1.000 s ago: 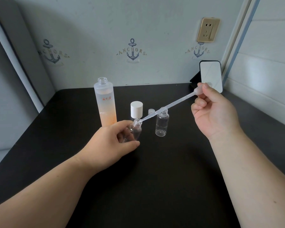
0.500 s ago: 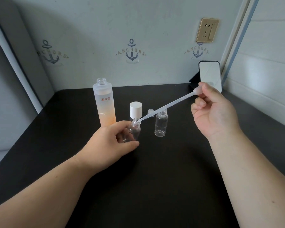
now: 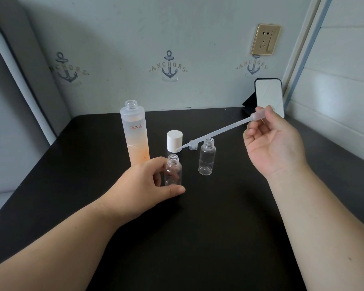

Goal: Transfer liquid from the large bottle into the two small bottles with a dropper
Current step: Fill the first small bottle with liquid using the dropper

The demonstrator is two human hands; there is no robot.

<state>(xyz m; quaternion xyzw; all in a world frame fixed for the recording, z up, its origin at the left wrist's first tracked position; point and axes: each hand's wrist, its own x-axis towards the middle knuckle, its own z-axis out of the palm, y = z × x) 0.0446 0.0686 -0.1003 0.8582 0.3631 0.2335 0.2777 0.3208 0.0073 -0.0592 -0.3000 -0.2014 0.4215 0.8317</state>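
left hand [image 3: 147,181] wrapped around the nearer small bottle [image 3: 173,172], steadying it upright on the counter [image 3: 198,238]. right hand [image 3: 271,143] pinching the dropper [image 3: 219,132] at its bulb, tip just above and behind that bottle's mouth. large bottle [image 3: 136,133] uncapped just left, within reach for refilling; second small bottle [image 3: 207,157] open, waiting to the right.

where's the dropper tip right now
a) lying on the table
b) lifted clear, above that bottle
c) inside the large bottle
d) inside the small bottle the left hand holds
b: the dropper tip hangs above the small bottle mouth, outside it.
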